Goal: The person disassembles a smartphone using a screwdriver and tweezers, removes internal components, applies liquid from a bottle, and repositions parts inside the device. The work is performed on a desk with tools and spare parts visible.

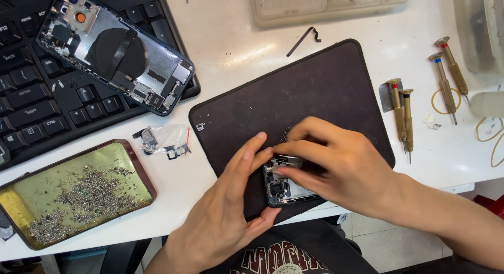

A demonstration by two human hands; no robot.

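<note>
Both hands, left hand [231, 211] bracing and right hand [336, 164] with fingers [286, 148] pinched on a small part inside the opened phone [283, 185], mid-disassembly at the dark mat's [315, 90] near tabletop [236, 48] edge, screwdrivers [404, 114] right, screw tray [73, 192] left, little spare room.

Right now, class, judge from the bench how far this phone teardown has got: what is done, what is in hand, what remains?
Done: one opened phone shell lies stripped on the keyboard, and the tin tray holds many loose screws. In hand: the left hand steadies a second phone on the dark mat while the right hand picks at its top. Left: its boards look still in place; four screwdrivers lie unused.
</note>
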